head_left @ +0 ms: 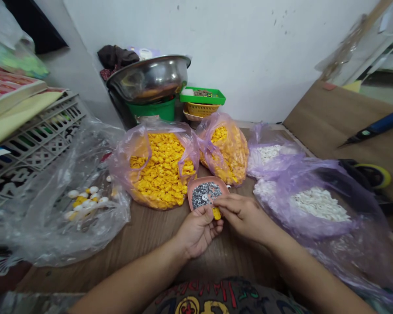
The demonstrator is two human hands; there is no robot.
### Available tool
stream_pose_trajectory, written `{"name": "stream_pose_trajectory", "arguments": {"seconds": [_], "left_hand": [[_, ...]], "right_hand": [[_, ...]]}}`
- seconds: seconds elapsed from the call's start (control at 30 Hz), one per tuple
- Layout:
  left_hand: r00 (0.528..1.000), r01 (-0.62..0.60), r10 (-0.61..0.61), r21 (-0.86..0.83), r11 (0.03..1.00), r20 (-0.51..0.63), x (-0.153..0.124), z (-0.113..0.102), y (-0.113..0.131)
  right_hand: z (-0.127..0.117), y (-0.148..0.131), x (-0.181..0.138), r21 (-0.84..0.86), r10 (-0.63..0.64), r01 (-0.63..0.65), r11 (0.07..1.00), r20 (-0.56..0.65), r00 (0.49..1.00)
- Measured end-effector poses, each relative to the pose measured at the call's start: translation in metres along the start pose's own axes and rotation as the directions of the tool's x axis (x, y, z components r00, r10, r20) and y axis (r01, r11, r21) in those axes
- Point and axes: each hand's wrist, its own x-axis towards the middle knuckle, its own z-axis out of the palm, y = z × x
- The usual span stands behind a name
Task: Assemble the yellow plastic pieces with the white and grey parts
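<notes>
Both hands meet in front of me, just at the near edge of a small pink dish (190, 188). My left hand (196, 233) pinches a small yellow plastic piece (216, 213) between thumb and fingers. From the other side, the fingertips of my right hand (240, 213) are closed at the top of the same piece; whether they hold something tiny as well is hidden. Many small grey and black bits (201, 194) lie in the dish, with a white piece (205, 198) among them.
Behind the dish stand two purple bags full of yellow pieces (160, 163) (231, 152). Purple bags with white pieces (321, 204) lie to the right. A clear bag (94, 235) at left holds white-and-yellow pieces. A metal basin (150, 78) and green tray (216, 99) stand behind.
</notes>
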Motion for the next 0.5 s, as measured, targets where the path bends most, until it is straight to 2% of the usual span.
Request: {"name": "stream_pose_trajectory", "arguments": {"seconds": [0.03, 0.07, 0.1, 0.13, 0.2, 0.23, 0.27, 0.3, 0.37, 0.5], "left_hand": [[1.0, 0.002, -0.002, -0.004, 1.0, 0.0, 0.0, 0.0, 0.0], [1.0, 0.005, -0.005, -0.008, 1.0, -0.003, 0.0, 0.0, 0.001], [1.0, 0.008, -0.008, -0.01, 1.0, -0.002, 0.0, 0.0, 0.001], [1.0, 0.008, -0.008, -0.012, 1.0, 0.001, 0.0, 0.0, 0.001], [1.0, 0.001, -0.001, -0.019, 1.0, 0.018, 0.001, 0.0, 0.002], [1.0, -0.006, 0.006, -0.023, 1.0, 0.03, 0.001, -0.001, 0.002], [0.999, -0.012, 0.013, -0.026, 1.0, 0.039, 0.001, -0.001, 0.002], [0.999, -0.018, 0.019, -0.027, 0.999, 0.045, 0.001, -0.001, 0.002], [0.998, -0.025, 0.027, -0.025, 0.999, 0.056, 0.001, -0.001, 0.002], [0.995, -0.038, 0.04, -0.022, 0.999, 0.088, 0.0, -0.001, 0.001]], "right_hand": [[0.0, 0.001, 0.0, 0.128, 0.108, -0.099, 0.987, -0.063, 0.992], [0.0, 0.001, 0.001, 0.292, 0.242, -0.202, 0.935, -0.108, 0.964], [0.0, 0.002, 0.001, 0.472, 0.382, -0.289, 0.833, -0.112, 0.917], [0.0, 0.003, 0.001, 0.637, 0.496, -0.345, 0.689, -0.068, 0.865], [0.0, 0.003, 0.001, 0.833, 0.599, -0.383, 0.4, 0.079, 0.797], [0.0, 0.003, 0.0, 0.866, 0.607, -0.393, 0.308, 0.139, 0.783], [0.001, 0.002, -0.001, 0.876, 0.607, -0.405, 0.262, 0.177, 0.775], [0.002, 0.001, -0.002, 0.873, 0.608, -0.419, 0.25, 0.195, 0.77], [0.005, -0.003, -0.005, 0.851, 0.612, -0.442, 0.284, 0.194, 0.767], [0.013, -0.005, -0.008, 0.769, 0.589, -0.455, 0.449, 0.128, 0.798]]}}
